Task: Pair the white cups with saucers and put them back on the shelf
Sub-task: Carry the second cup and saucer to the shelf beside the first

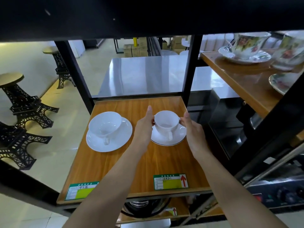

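On the wooden shelf [131, 165] stand two white cup-and-saucer sets. The left one is a wide white cup [105, 125] on a plain white saucer [121, 139], handle toward me. The right one is a smaller white cup [167, 123] on a saucer with a dark rim line [178, 135]. My left hand [144, 127] touches the small cup's left side with its fingers stretched out. My right hand [191, 129] touches the cup's right side. Both hands hold the small cup between them as it rests on its saucer.
Black metal posts [74, 74] frame the shelf, and a dark shelf board spans overhead. Two green and yellow labels [170, 182] are stuck at the shelf's front edge. A neighbouring shelf at upper right holds floral cups and saucers [245, 48]. Tower-shaped stools [21, 102] stand on the floor at left.
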`<state>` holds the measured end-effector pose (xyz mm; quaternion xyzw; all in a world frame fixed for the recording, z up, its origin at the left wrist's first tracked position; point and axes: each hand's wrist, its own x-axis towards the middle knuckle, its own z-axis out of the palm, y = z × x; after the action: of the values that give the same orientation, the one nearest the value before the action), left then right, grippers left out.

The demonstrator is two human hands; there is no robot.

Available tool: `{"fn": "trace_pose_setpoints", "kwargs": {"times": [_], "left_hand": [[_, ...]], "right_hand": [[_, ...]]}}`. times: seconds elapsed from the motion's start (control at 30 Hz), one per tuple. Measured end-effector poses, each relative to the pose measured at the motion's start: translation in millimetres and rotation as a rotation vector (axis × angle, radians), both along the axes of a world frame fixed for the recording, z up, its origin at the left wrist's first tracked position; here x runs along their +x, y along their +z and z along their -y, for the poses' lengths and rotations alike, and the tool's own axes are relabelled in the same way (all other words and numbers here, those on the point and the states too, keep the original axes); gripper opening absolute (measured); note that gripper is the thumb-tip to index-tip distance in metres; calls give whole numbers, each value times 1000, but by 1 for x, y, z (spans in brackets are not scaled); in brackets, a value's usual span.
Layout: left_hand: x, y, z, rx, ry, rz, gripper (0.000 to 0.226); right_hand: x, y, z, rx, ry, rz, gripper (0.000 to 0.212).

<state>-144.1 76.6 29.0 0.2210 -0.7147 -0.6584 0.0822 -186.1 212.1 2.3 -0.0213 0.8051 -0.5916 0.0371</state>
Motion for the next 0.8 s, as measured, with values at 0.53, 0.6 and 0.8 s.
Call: {"fn": "trace_pose_setpoints", "kwargs": {"times": [0.53,0.6,0.8], "left_hand": [[59,14,125,4,707,-288,36],[65,7,138,133,641,-138,51],[79,-1,135,186,470,-62,61]], "right_hand": [[36,35,77,-173,294,-51,60],[41,30,97,-151,419,59,72],[48,25,131,-187,510,184,41]]}}
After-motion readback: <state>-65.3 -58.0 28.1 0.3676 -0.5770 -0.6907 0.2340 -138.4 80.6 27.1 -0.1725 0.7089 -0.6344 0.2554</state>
